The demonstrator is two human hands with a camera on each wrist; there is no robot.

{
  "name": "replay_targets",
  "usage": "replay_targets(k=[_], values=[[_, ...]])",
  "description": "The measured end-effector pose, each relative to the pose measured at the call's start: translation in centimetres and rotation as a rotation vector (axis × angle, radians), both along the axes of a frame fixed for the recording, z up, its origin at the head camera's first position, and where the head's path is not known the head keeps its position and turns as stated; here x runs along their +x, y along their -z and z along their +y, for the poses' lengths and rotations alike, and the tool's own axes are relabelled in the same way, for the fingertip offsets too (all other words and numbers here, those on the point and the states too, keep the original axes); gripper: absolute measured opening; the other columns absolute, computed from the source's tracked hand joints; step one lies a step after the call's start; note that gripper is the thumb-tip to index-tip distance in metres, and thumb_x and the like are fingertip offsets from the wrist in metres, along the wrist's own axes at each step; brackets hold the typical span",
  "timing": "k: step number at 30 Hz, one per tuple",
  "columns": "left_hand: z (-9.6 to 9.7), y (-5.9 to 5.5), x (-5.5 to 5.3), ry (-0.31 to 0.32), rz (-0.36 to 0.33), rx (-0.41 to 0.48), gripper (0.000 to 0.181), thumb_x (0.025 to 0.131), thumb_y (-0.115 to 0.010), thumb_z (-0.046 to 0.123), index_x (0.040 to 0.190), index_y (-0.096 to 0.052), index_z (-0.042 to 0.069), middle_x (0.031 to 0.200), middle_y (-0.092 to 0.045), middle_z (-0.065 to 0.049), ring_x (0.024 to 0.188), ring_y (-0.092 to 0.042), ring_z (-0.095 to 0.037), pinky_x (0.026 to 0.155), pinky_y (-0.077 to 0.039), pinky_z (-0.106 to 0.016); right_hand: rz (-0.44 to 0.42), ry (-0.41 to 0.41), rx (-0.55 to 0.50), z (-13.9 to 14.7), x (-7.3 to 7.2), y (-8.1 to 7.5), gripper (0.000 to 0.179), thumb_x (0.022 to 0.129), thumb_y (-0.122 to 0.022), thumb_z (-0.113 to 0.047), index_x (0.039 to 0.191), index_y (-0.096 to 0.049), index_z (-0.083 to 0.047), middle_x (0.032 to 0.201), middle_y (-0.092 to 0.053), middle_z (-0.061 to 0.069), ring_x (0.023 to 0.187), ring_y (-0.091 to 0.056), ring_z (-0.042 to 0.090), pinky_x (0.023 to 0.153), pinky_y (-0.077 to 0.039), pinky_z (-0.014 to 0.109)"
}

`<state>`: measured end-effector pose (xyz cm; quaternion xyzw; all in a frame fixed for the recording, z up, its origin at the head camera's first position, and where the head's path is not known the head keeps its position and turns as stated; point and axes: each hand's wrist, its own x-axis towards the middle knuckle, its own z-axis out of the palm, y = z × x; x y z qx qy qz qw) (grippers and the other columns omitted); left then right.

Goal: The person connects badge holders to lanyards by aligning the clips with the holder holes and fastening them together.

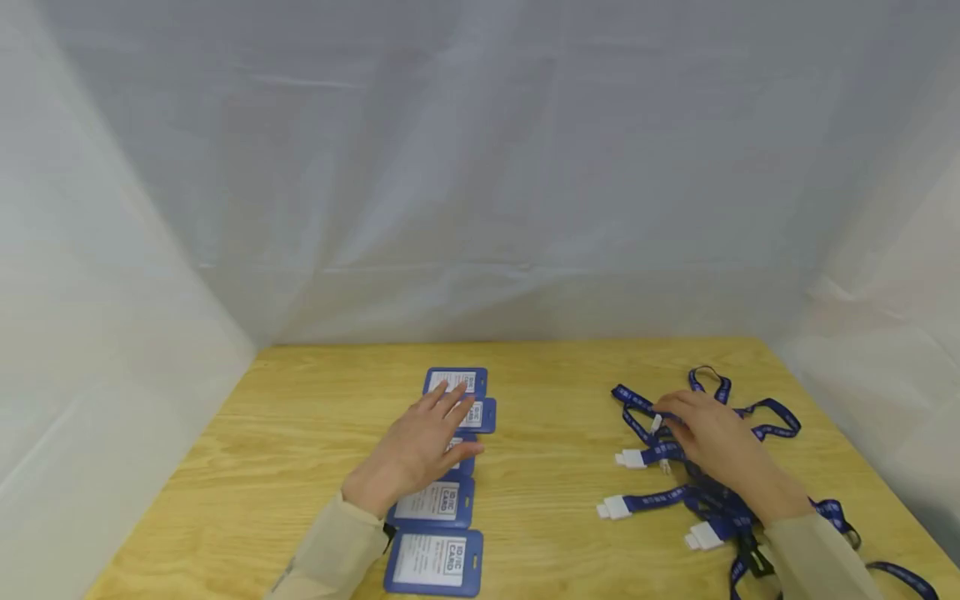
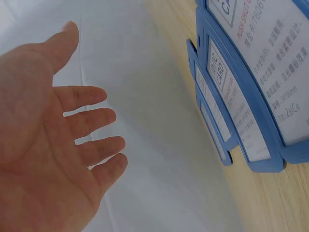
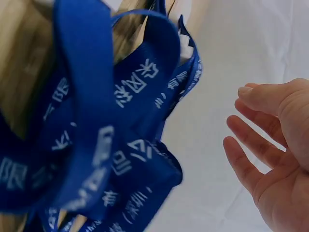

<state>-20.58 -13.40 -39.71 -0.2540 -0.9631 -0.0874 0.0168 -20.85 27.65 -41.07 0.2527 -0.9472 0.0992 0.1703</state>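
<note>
Several blue card holders [image 1: 435,562] with white inserts lie in a column left of the table's middle. Above them hovers my left hand [image 1: 420,446], its fingers spread; the left wrist view shows the palm bare and apart from the card holders [image 2: 241,96]. To the right is a loose heap of blue lanyards [image 1: 723,504] with white printing and white clip ends. My right hand [image 1: 712,437] is over the heap's upper part. In the right wrist view its fingers are loosely bent, with nothing between them, apart from the near lanyard straps [image 3: 130,169].
The wooden table [image 1: 300,450] is enclosed by pale sheeting [image 1: 487,183] at the back and both sides. White lanyard clips [image 1: 615,507] point left toward the card holders. A black buckle [image 1: 757,562] lies near the front, and one strap [image 1: 903,577] reaches the right edge.
</note>
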Motion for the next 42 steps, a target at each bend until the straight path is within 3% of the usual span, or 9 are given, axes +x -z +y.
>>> replay_targets(k=[13, 28, 42], values=[[-0.4, 0.0, 0.2, -0.001, 0.014, -0.004, 0.073, 0.101, -0.051, 0.056, 0.154, -0.041, 0.008, 0.166, -0.028, -0.011, 0.154, -0.022, -0.036, 0.121, -0.029, -0.058, -0.087, 0.028, 0.009, 0.1, -1.7, 1.2, 0.025, 0.084, -0.075, 0.005, 0.108, -0.074, -0.004, 0.109, -0.071, 0.014, 0.099, -0.068, 0.033, 0.081, -0.06, 0.048], [-0.2, 0.0, 0.4, -0.007, 0.003, -0.019, 0.073, 0.1, -0.051, 0.057, 0.154, -0.042, 0.008, 0.166, -0.028, -0.009, 0.154, -0.021, -0.034, 0.122, -0.027, -0.056, -0.114, -0.09, 0.084, 1.4, -3.2, 2.4, 0.026, 0.083, -0.075, 0.008, 0.099, -0.077, -0.011, 0.099, -0.071, 0.002, 0.091, -0.068, 0.025, 0.077, -0.061, 0.04], [0.3, 0.4, 0.2, 0.005, -0.015, -0.033, 0.071, 0.101, -0.054, 0.053, 0.153, -0.042, 0.007, 0.165, -0.03, -0.011, 0.154, -0.023, -0.036, 0.123, -0.027, -0.056, -0.139, -0.074, 0.093, 1.8, -3.3, 2.4, 0.02, 0.082, -0.08, 0.001, 0.092, -0.076, -0.015, 0.088, -0.064, -0.006, 0.079, -0.063, 0.013, 0.069, -0.059, 0.031]])
